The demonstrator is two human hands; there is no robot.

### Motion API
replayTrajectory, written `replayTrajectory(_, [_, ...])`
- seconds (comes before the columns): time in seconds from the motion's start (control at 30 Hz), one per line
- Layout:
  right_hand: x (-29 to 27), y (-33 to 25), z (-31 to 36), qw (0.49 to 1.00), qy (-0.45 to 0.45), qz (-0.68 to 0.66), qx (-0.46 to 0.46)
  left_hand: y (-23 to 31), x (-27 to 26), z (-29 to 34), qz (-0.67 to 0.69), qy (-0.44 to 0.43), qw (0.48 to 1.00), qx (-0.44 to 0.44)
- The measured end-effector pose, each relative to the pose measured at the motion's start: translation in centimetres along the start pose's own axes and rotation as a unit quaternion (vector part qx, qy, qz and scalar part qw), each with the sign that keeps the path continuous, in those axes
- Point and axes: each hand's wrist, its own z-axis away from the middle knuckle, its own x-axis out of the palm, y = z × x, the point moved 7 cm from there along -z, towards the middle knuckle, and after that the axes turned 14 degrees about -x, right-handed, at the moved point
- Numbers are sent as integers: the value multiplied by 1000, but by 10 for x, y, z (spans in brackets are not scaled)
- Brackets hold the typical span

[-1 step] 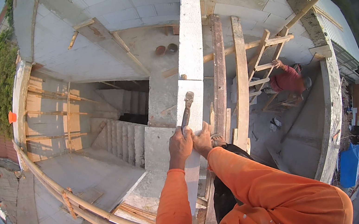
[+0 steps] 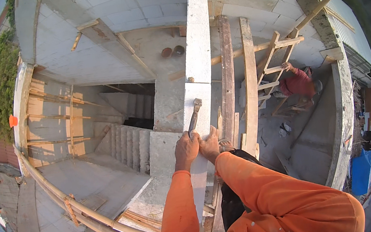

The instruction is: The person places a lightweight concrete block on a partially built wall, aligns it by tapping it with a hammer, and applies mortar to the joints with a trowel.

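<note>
A hammer (image 2: 194, 116) with a worn head and a dark handle lies over the narrow top of a white block wall (image 2: 197, 70), its head pointing away from me. My left hand (image 2: 186, 150) is closed around the handle's near end. Close beside it, my right hand (image 2: 209, 146) rests at the wall top with its fingers bent together. What those fingers hold, if anything, is hidden. Both my arms wear orange sleeves.
Right of the wall run long planks (image 2: 250, 76); a person in a red top (image 2: 298, 83) grips a wooden ladder (image 2: 278, 60) lower down. At left, concrete stairs (image 2: 124, 145) drop beside an opening. A bamboo rail (image 2: 89, 211) curves along the lower left. Two buckets (image 2: 178, 50) stand beyond.
The hammer's head has shifted slightly toward me and to the right. Both hands stay at nearly the same place.
</note>
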Motion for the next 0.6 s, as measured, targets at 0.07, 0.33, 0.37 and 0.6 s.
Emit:
replayTrajectory(0.07, [-1, 1, 1, 1000, 15, 15, -3, -11, 11, -14, -51, -6, 998, -25])
replayTrajectory(0.33, [-7, -5, 1, 999, -8, 17, 42, -16, 16, -4, 8, -82, 994, -77])
replayTrajectory(0.37, [-10, -7, 1, 999, -9, 14, 45, -17, 14, -1, 26, -105, 990, -95])
replayTrajectory(0.6, [-17, -13, 4, 991, -52, -29, 116, -8, -10, 54, 64, -166, 976, -125])
